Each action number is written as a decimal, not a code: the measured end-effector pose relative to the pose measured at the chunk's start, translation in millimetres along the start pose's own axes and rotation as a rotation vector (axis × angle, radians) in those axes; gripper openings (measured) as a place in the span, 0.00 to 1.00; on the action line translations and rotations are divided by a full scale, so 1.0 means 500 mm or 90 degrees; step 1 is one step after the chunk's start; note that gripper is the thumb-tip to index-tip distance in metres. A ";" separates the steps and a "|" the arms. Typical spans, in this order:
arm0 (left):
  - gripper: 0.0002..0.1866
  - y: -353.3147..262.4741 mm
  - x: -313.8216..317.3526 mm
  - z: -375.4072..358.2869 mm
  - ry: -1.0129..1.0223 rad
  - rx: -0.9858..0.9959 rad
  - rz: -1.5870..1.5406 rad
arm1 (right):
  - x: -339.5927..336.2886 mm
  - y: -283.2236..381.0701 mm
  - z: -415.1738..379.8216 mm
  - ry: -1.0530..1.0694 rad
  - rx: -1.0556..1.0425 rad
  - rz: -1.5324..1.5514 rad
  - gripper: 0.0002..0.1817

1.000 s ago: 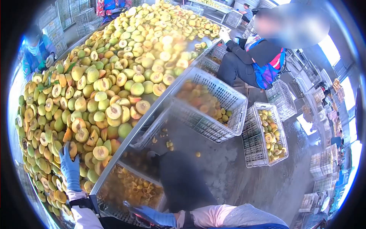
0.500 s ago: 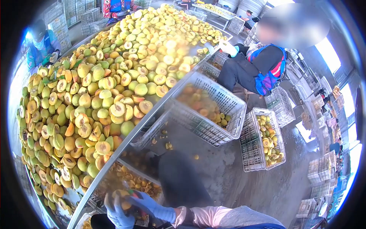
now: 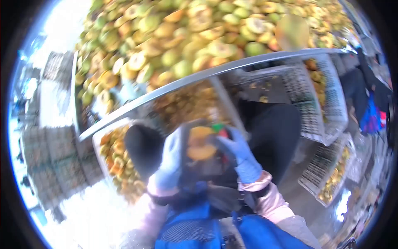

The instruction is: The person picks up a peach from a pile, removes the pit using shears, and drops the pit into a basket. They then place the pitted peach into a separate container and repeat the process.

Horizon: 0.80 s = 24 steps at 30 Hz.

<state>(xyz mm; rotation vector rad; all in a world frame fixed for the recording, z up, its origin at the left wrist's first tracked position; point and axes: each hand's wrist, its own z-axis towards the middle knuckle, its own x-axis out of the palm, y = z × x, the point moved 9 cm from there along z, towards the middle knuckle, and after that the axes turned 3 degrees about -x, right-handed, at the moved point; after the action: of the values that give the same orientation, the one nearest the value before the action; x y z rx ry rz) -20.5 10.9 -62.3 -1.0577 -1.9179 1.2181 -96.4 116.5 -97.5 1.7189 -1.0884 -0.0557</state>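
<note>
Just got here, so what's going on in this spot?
A seated person in blue gloves has a yellow-orange fruit piece between left hand and right hand, over the lap. Something red and green shows by the right hand, too blurred to name; the exact grips are unclear too. Ahead, a metal-edged table bears a heap of fruit, much of it cut open. More fruit fills a crate on the person's left.

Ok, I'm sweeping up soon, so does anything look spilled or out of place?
Yes, a little: yellow scraps lie on the floor, below the table's edge and beside the big crate. They look spilled, since most fruit sits on the table or in crates. Blur hides finer faults.
</note>
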 end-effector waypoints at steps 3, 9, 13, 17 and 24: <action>0.19 0.012 -0.016 -0.005 -0.084 0.018 -0.027 | -0.004 -0.008 0.002 -0.043 -0.005 -0.052 0.20; 0.17 0.030 -0.008 -0.001 -0.135 0.039 -0.082 | -0.021 -0.018 0.019 -0.078 -0.114 -0.092 0.20; 0.15 0.026 -0.041 -0.002 -0.253 0.111 0.033 | 0.006 0.029 -0.025 -0.064 -0.236 -0.351 0.14; 0.10 -0.009 -0.023 -0.013 -0.318 0.304 0.342 | 0.061 0.034 -0.051 0.000 -0.394 -0.566 0.10; 0.11 -0.019 -0.014 -0.012 -0.308 0.353 0.376 | 0.064 0.030 -0.046 -0.025 -0.385 -0.559 0.11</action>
<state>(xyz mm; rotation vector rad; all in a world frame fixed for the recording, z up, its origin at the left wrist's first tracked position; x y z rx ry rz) -14.9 5.1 -52.0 -1.1123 -1.4411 2.3494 -75.5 110.9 -61.3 1.4983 -0.2138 -0.8767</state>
